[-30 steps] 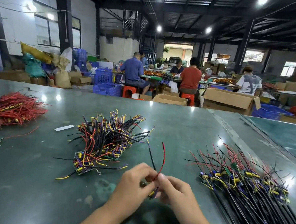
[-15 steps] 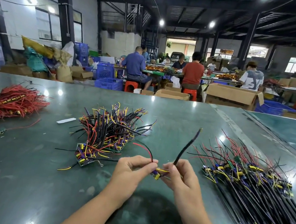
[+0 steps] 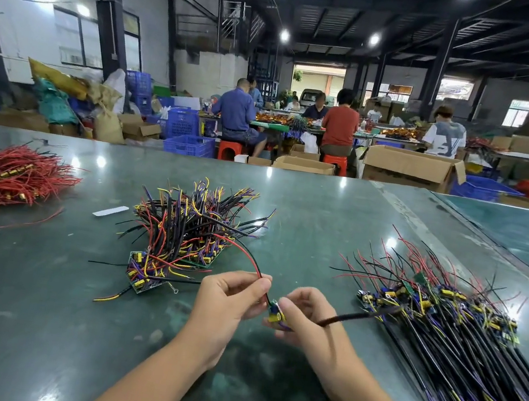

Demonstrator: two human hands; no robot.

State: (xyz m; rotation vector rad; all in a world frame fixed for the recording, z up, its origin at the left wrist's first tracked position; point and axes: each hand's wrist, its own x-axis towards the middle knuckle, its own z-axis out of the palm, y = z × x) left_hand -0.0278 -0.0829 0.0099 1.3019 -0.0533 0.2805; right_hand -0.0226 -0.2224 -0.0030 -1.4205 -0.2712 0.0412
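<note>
One board (image 3: 275,313) is in work, held just above the desk (image 3: 29,319) between the middle pile (image 3: 189,230) and the right pile (image 3: 460,335).

Left hand (image 3: 226,301): thumb and forefinger pinch the red wire (image 3: 254,266) close to the board; the remaining fingers are curled.

Right hand (image 3: 310,318): the fingers are closed round the board, and the black wire (image 3: 359,316) trails out to the right.

The assembly is judged light. The board is stiff but probably fragile at its solder joints. The wires are limp and springy.

Grip the board by its edges. Hold each wire near its root, not by its free end, to avoid straining the joint.
</note>
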